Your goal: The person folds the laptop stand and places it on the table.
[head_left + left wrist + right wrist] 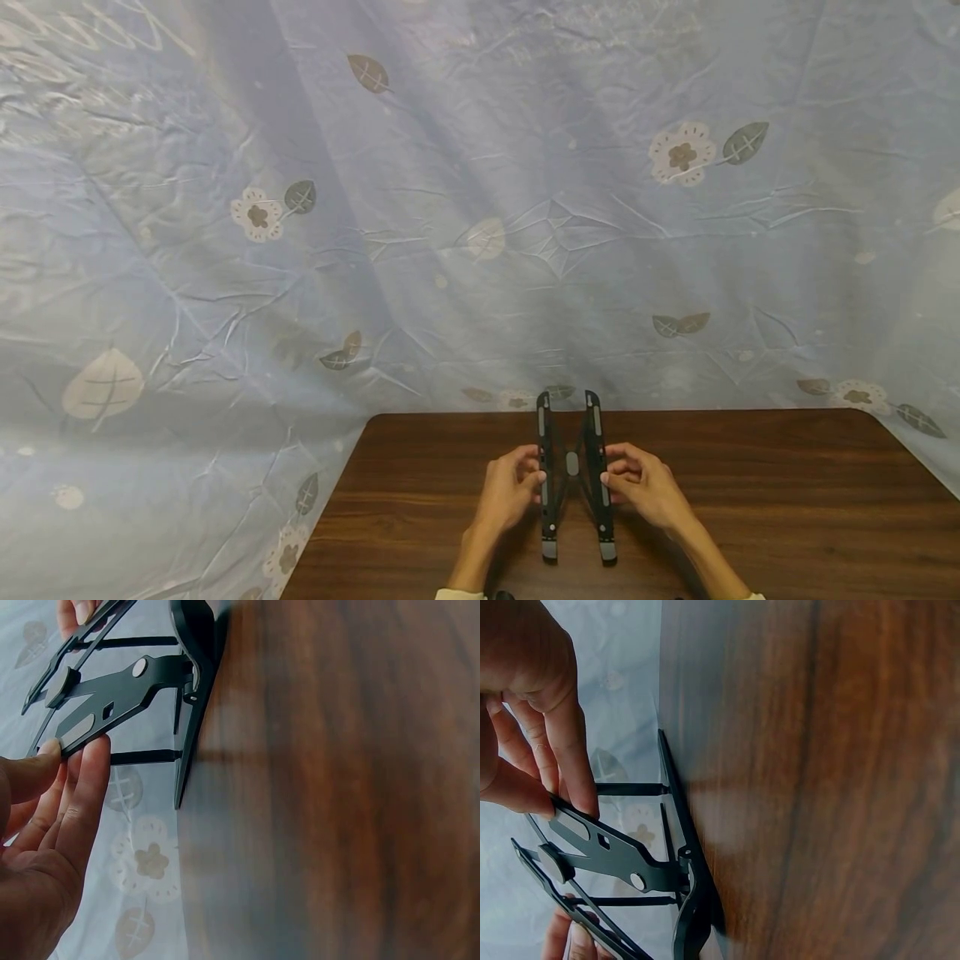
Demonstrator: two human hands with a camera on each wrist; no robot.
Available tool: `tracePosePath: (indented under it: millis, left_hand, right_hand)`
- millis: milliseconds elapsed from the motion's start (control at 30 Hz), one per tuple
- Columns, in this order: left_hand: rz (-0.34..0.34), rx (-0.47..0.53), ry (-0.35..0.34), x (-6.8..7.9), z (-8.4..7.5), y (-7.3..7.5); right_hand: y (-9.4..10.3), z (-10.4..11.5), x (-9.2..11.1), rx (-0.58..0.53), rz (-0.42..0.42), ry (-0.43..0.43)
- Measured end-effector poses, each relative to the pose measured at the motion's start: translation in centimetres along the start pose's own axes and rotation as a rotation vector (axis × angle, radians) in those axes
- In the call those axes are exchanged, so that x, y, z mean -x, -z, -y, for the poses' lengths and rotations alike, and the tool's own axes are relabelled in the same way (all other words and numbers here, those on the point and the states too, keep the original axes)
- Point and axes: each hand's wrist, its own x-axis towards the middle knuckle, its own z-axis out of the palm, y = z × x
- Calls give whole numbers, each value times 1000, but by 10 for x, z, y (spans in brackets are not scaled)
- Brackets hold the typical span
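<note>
A black folding laptop stand [547, 500] stands on the brown table, its two long side rails running front to back with a grey-padded hub between them. My left hand [510, 492] pinches the left rail between thumb and fingers. On the opposite side my right hand [647, 487] pinches the right rail in the same way. Both wrist views show the stand [124, 694] raised on its legs, with grey pads along the rails. In the right wrist view the thumb and fingers of my right hand [544, 727] meet at the rail's upper part.
The dark wood-grain table [750, 483] reaches back to a pale, wrinkled sheet [480, 208] printed with leaves and flowers, which hangs behind it. A small dark object [504, 595] shows at the bottom edge of the head view, beside the left sleeve.
</note>
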Motion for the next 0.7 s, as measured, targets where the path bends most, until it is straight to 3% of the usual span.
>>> tracePosePath:
  millis: [700]
  left_hand:
    - [19, -1, -10, -1, 0, -7]
  right_hand:
    - [-8, 3, -1, -10, 6, -11]
